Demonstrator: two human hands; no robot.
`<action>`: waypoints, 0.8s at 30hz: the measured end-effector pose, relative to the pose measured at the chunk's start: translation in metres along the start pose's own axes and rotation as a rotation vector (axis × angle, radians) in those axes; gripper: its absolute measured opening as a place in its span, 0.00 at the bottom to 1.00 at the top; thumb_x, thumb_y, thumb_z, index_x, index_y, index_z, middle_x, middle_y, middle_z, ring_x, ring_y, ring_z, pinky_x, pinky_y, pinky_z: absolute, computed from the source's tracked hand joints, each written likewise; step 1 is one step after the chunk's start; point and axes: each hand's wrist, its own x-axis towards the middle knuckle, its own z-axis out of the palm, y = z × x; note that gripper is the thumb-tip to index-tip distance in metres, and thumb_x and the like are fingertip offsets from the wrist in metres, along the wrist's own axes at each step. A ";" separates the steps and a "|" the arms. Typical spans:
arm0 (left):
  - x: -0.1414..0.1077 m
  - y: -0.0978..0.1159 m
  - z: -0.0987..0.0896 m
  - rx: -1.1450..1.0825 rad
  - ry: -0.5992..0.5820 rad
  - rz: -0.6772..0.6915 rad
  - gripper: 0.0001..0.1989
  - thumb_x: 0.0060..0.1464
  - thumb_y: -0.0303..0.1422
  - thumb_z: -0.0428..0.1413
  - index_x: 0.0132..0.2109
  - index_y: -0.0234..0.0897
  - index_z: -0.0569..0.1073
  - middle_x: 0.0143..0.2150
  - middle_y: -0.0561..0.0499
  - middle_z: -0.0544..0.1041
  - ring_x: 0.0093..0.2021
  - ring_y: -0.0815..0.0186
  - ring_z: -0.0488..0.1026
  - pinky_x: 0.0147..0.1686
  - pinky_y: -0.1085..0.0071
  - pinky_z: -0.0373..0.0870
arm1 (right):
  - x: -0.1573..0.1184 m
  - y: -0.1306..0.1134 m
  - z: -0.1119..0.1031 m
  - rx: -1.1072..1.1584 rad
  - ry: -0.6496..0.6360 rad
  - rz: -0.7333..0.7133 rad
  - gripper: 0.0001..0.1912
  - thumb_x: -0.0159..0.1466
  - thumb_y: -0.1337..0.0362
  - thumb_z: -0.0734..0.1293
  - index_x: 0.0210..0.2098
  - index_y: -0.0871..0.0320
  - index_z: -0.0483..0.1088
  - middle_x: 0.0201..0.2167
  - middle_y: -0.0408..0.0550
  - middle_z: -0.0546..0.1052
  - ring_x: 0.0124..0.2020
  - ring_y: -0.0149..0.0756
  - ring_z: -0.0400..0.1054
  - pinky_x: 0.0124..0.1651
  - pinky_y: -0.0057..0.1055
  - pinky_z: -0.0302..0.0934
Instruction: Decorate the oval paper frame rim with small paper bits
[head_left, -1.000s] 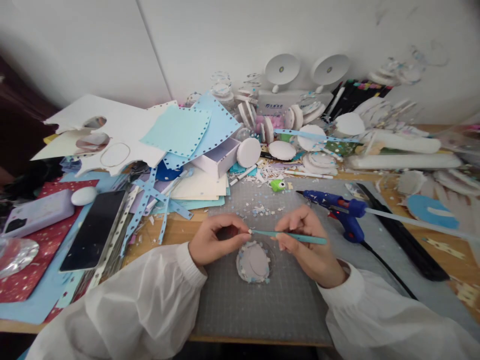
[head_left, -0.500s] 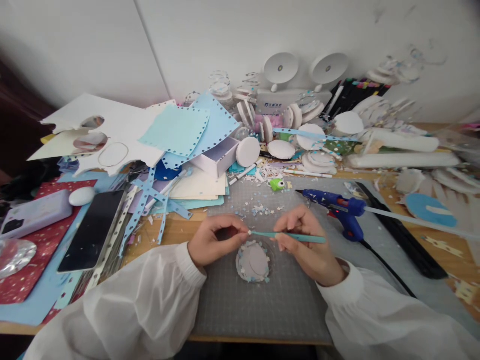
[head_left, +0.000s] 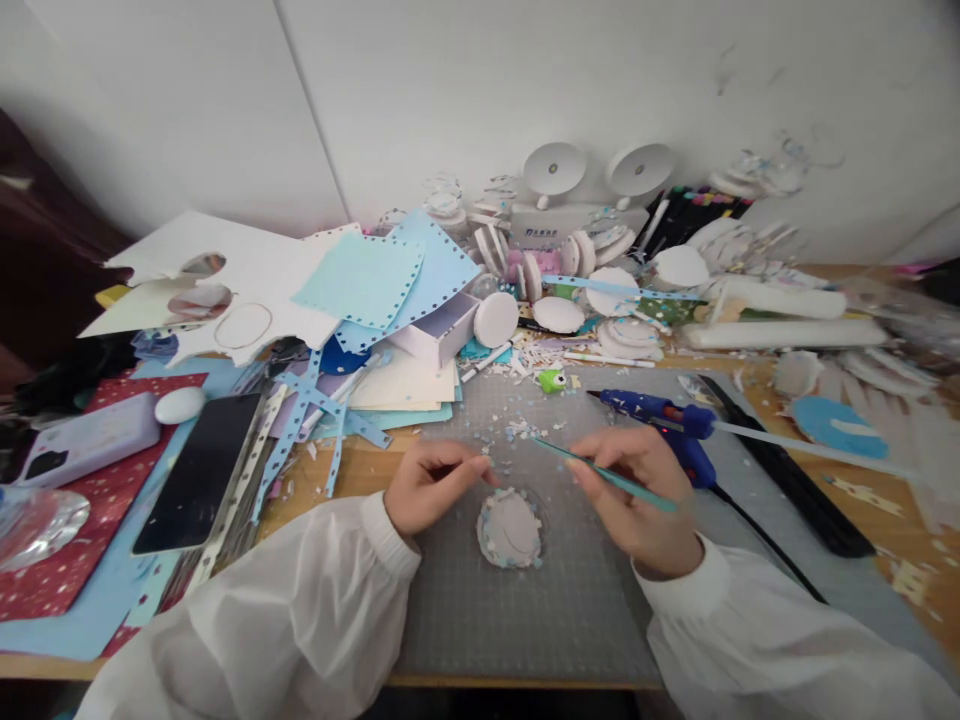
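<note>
My right hand [head_left: 637, 490] grips a pair of teal tweezers [head_left: 615, 475], their tip at a small heap of white and blue star-shaped paper bits [head_left: 517, 428] on the grey cutting mat [head_left: 525, 630]. My left hand [head_left: 435, 485] hovers just above a white disc [head_left: 511, 530], its thumb and index finger pressed together. Whatever they pinch is too small to make out. The disc lies flat on the mat, with tiny white and blue pieces round its rim.
A blue glue gun [head_left: 660, 410] with a long glue stick lies right of the mat's middle. Behind are punched paper sheets [head_left: 360, 280], a purple drawer box [head_left: 435, 335] and several white discs [head_left: 495, 320]. To the left lie a black phone [head_left: 199, 475] and a white mouse [head_left: 180, 405].
The tweezers have left my left fingertips and now point up and left at the heap of stars. My hands have moved apart a little. The head view has shifted slightly.
</note>
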 end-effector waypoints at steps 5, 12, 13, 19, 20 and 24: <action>-0.007 0.006 0.004 -0.094 -0.057 -0.030 0.27 0.55 0.49 0.50 0.23 0.29 0.77 0.13 0.58 0.50 0.16 0.75 0.46 0.18 0.73 0.42 | 0.012 -0.034 0.005 -0.517 -0.310 -0.689 0.09 0.61 0.75 0.59 0.28 0.56 0.62 0.25 0.47 0.73 0.26 0.32 0.64 0.29 0.30 0.61; -0.012 0.006 0.009 -0.300 -0.001 -0.174 0.30 0.50 0.47 0.56 0.12 0.34 0.52 0.13 0.59 0.48 0.16 0.78 0.45 0.17 0.74 0.41 | 0.020 -0.055 0.041 -0.671 -0.385 -0.961 0.05 0.61 0.74 0.60 0.31 0.59 0.65 0.23 0.44 0.71 0.24 0.33 0.64 0.28 0.31 0.60; -0.011 0.005 0.009 -0.331 0.021 -0.203 0.29 0.49 0.46 0.56 0.13 0.34 0.53 0.13 0.59 0.49 0.16 0.77 0.46 0.17 0.74 0.42 | 0.020 -0.055 0.043 -0.685 -0.401 -0.917 0.05 0.62 0.74 0.60 0.32 0.60 0.65 0.24 0.45 0.72 0.25 0.33 0.65 0.29 0.32 0.61; -0.006 0.004 0.010 -0.473 0.134 -0.274 0.20 0.46 0.41 0.56 0.15 0.32 0.66 0.11 0.58 0.54 0.15 0.76 0.48 0.18 0.75 0.44 | 0.002 -0.056 0.013 -0.624 -0.481 -0.553 0.10 0.61 0.72 0.61 0.43 0.59 0.63 0.37 0.52 0.74 0.37 0.38 0.67 0.39 0.36 0.65; -0.004 0.004 0.009 -0.489 0.154 -0.287 0.19 0.46 0.40 0.55 0.16 0.31 0.68 0.11 0.58 0.54 0.15 0.76 0.47 0.17 0.75 0.44 | -0.005 -0.054 0.003 -0.626 -0.449 -0.522 0.12 0.60 0.72 0.62 0.43 0.58 0.62 0.37 0.52 0.74 0.38 0.39 0.68 0.40 0.37 0.65; 0.000 0.005 0.007 -0.507 0.157 -0.328 0.17 0.44 0.40 0.56 0.17 0.30 0.72 0.10 0.57 0.56 0.14 0.76 0.48 0.17 0.75 0.43 | -0.036 -0.037 -0.036 -0.767 -0.042 -0.189 0.07 0.58 0.68 0.64 0.36 0.52 0.62 0.26 0.46 0.70 0.28 0.39 0.66 0.32 0.38 0.62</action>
